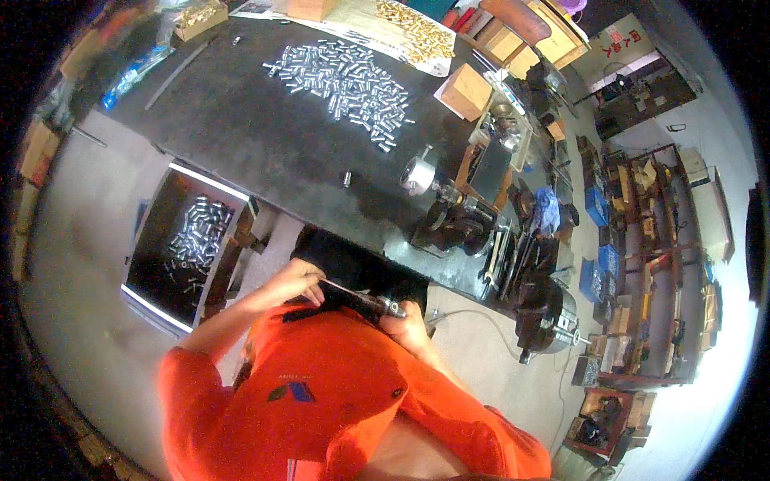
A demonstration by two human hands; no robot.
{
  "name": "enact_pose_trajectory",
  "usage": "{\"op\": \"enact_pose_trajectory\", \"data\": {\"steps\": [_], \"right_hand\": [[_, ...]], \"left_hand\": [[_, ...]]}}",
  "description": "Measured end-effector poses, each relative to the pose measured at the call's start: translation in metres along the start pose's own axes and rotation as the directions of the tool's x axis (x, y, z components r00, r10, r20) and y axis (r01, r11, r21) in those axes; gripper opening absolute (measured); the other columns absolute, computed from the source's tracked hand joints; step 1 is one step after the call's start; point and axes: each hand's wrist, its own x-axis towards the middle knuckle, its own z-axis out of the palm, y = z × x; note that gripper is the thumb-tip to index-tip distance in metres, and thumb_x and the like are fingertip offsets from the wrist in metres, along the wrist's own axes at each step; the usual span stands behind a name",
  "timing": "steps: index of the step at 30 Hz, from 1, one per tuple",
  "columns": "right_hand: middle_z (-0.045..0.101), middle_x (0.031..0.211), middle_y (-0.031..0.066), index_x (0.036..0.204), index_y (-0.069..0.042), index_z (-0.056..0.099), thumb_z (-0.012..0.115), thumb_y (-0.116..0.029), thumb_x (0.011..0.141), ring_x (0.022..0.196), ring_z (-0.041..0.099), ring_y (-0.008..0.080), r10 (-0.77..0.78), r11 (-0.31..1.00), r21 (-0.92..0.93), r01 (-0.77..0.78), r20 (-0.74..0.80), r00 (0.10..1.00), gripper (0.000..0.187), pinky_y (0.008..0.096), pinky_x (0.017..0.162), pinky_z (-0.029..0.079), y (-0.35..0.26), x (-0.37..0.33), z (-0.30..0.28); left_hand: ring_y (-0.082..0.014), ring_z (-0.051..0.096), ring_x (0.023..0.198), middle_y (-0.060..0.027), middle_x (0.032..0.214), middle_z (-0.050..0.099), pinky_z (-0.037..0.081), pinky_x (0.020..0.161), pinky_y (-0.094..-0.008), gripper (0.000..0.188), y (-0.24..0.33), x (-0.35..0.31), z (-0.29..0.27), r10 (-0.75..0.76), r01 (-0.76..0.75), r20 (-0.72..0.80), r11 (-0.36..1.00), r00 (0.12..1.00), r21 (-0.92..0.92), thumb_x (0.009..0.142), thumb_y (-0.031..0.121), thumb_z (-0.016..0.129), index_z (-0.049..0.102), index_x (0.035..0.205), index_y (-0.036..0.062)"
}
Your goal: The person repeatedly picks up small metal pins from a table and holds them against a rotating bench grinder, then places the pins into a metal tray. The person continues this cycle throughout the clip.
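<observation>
Close in front of my orange shirt, my left hand (298, 282) pinches one end of a thin, dark, straight rod (343, 289). The rod slants down toward my right hand (407, 325), whose fingers are closed around a small silver metal cylinder (394, 309). Whether the rod's far end touches the cylinder or goes into it, I cannot tell. Beyond my hands, one loose cylinder (346, 179) stands near the edge of the dark workbench (233, 128). Farther back lies a wide pile of similar silver cylinders (341, 84).
An open drawer (148, 260) at the left holds more silver cylinders. On the bench's right side are a clamp-like metal fixture (453, 224), wrenches (495, 256) and a wooden block (465, 91). Brass-coloured parts (413, 30) lie on paper at the back. Shelves (650, 264) line the right wall.
</observation>
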Motion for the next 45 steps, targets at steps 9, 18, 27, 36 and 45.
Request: {"op": "enact_pose_trajectory", "data": {"steps": [9,18,27,36,45], "right_hand": [[0.052,0.054,0.0090,0.060,-0.002,0.053,0.059,-0.012,0.063,0.052,0.052,0.0203,-0.107,0.994,0.000,0.109,0.189,0.976,0.012,0.0334,0.047,0.038,0.039,0.023,0.003],[0.061,0.075,0.0168,0.082,-0.002,0.059,0.061,-0.016,0.068,0.066,0.060,0.0227,-0.205,0.947,-0.257,0.193,-0.020,0.979,0.020,0.0337,0.056,0.047,0.044,0.053,0.049],[0.062,0.094,0.0119,0.101,0.002,0.058,0.053,0.000,0.067,0.083,0.058,0.0163,-0.021,0.964,0.264,0.032,-0.042,0.999,0.034,0.0268,0.070,0.047,0.060,0.013,-0.031],[0.052,0.108,0.0141,0.108,0.002,0.046,0.048,-0.021,0.082,0.092,0.054,0.0233,0.039,0.748,0.555,0.363,-0.583,0.812,0.035,0.0350,0.070,0.048,0.061,0.061,-0.148],[0.054,0.107,0.0115,0.109,-0.003,0.052,0.041,-0.018,0.077,0.084,0.053,0.0261,0.261,0.004,0.893,0.450,-0.435,0.862,0.037,0.0420,0.078,0.044,0.063,0.115,-0.130]], "left_hand": [[-0.0234,0.062,0.063,-0.0190,0.074,0.060,0.050,0.059,-0.0299,0.021,0.021,-0.020,-0.026,0.157,-0.114,-0.245,0.977,0.957,0.182,0.082,0.005,0.043,0.053,0.091,-0.0101],[-0.0345,0.058,0.069,-0.0173,0.078,0.059,0.047,0.060,-0.0419,0.018,0.133,0.080,0.009,0.763,-0.022,-0.071,0.112,0.643,0.994,0.075,0.018,0.054,0.056,0.085,0.0032],[-0.0273,0.057,0.058,-0.0134,0.066,0.056,0.046,0.052,-0.0349,0.015,0.132,0.117,-0.026,0.737,-0.178,0.046,0.101,0.674,0.979,0.067,0.009,0.059,0.052,0.079,0.0035],[-0.0135,0.056,0.062,-0.0086,0.076,0.058,0.045,0.061,-0.0251,0.019,0.189,0.067,0.020,0.596,-0.597,0.045,0.796,0.802,0.097,0.079,0.007,0.057,0.055,0.094,-0.0041],[-0.0139,0.058,0.055,-0.0096,0.072,0.060,0.047,0.053,-0.0244,0.014,0.194,0.086,0.024,0.564,-0.566,0.070,0.803,0.823,0.187,0.081,0.004,0.054,0.058,0.089,-0.0068]]}}
